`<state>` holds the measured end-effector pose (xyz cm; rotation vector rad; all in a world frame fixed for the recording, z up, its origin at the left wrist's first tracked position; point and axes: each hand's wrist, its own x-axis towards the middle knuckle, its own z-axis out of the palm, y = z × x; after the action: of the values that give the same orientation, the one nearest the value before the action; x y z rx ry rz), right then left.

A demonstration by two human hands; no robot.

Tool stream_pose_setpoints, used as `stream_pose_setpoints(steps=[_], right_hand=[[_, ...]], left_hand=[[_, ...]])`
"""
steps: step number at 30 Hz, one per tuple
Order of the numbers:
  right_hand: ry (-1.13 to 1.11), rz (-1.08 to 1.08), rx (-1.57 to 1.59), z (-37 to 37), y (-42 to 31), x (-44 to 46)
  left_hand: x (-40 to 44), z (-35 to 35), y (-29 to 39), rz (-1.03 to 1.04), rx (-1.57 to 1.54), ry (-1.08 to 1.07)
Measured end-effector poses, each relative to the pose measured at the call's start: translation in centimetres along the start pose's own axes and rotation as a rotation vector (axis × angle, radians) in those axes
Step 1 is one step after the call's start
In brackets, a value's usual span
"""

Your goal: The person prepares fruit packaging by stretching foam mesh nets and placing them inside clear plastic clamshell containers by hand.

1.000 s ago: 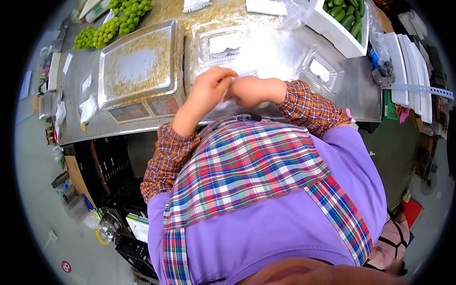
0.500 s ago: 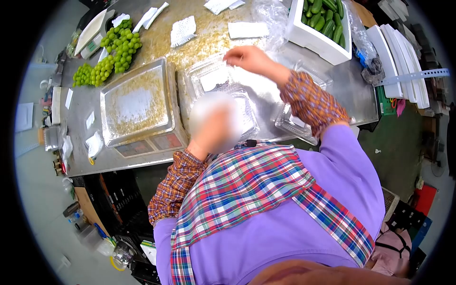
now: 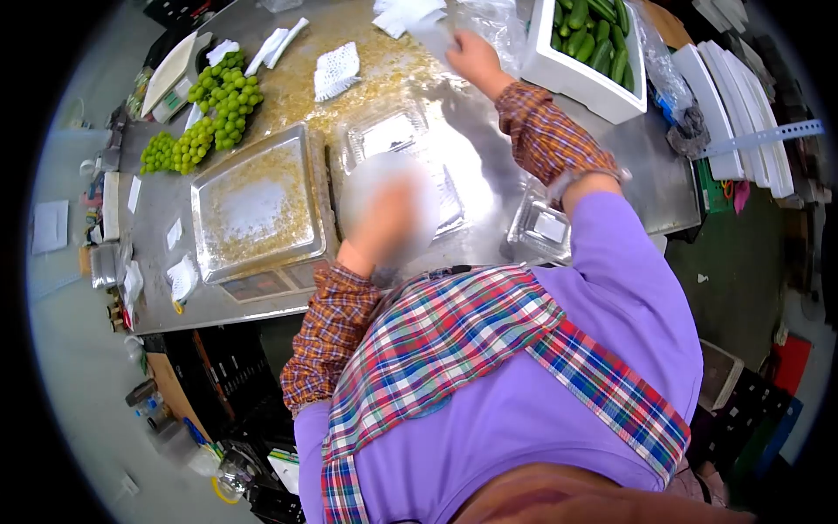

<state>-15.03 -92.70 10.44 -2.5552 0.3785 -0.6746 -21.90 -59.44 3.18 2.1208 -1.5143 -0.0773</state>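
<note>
Narrowly, the right hand (image 3: 477, 59) pinches 1 white sheet (image 3: 431, 37).
A light edge hold should keep it uncreased; it extends left of that hand, near the white box (image 3: 583, 86) of cucumbers (image 3: 602, 42). The left hand (image 3: 390, 214) is too blurred to tell its grip, near 1 clear tray (image 3: 356, 147).

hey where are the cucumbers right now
In the head view, the cucumbers are at upper right, in the white box, to the right of the right hand.

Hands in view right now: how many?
2: the left hand, blurred, beside the metal tray; the right hand, farther out, near the white cucumber box. No others show.
</note>
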Motion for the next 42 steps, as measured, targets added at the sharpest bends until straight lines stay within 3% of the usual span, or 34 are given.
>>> stream_pose_setpoints(steps=[3, 6, 7, 8, 9, 10, 11, 12, 13, 17, 21, 24, 26, 29, 31, 33, 35, 36, 40, 42], right_hand=[[0.092, 0.352, 1.231, -5.1, -1.2, -2.1], [0.106, 0.564, 1.709, -8.4, 0.5, -4.3], [0.122, 0.574, 1.744, -9.8, 0.0, -5.6], [0.067, 0.563, 1.759, -10.7, -0.3, -7.2], [0.011, 0.556, 1.776, -11.4, -0.7, -9.0], [-0.047, 0.545, 1.792, -12.2, -1.5, -10.6], [-0.083, 0.373, 1.7, -13.5, -3.6, -12.6], [-0.15, 0.285, 1.515, -12.5, -1.5, -13.9], [-0.153, 0.344, 1.455, -13.8, -3.2, -15.7], [-0.095, 0.446, 1.373, -15.0, -6.0, -20.6], [0.285, 0.6, 1.599, -15.3, -6.0, -23.3], [0.515, 0.568, 1.447, -16.6, 0.4, -24.7], [0.578, 0.514, 1.324, -18.9, 3.8, -26.6], [0.714, 0.51, 1.251, -21.7, 5.2, -28.6], [0.728, 0.385, 0.953, -23.2, 4.3, -29.7], [0.795, 0.347, 1.08, -24.3, 1.8, -29.8], [0.831, 0.025, 0.412, -23.5, 1.0, -30.3], [0.823, -0.132, 0.079, -23.2, 0.8, -30.5], [0.391, -0.383, -0.075, -21.2, -0.4, -30.6], [0.085, -0.264, 0.07, -16.2, 1.2, -31.9]], left_hand=[[0.4, -0.7, -1.1, -0.024, -0.081, -0.019], [0.5, -2.5, -1.3, -0.17, -0.226, -0.045], [1.1, -3.9, -0.1, -0.324, -0.357, -0.116], [0.7, -3.4, -1.5, -0.2, -0.234, -0.027], [2.0, -5.2, 0.4, -0.3, -0.254, -0.05], [3.4, -5.7, 1.6, -0.267, -0.39, 0.064], [4.8, -6.3, 2.7, -0.219, -0.52, 0.173], [7.4, -9.0, 8.8, -0.633, -0.938, 0.238], [8.8, -9.4, 11.2, -0.553, -1.024, 0.332], [12.3, -5.8, 14.6, -0.331, -1.082, 0.328], [13.2, -2.5, 16.2, -0.286, -0.911, 0.346], [13.4, -4.9, 16.9, -0.368, -0.982, 0.473], [14.3, -3.9, 12.9, -0.273, -0.891, 0.603], [14.1, -2.9, 11.5, -0.209, -0.841, 0.523], [14.6, -1.3, 12.7, -0.245, -0.765, 0.389], [15.6, 0.2, 13.9, -0.239, -0.623, 0.273], [16.5, 1.4, 15.4, -0.131, -0.656, 0.187], [16.8, 1.8, 15.5, -0.098, -0.713, 0.126], [16.9, 2.0, 15.0, -0.363, -0.822, 0.085], [16.1, 2.0, 14.4, -0.432, -0.891, 0.151]])
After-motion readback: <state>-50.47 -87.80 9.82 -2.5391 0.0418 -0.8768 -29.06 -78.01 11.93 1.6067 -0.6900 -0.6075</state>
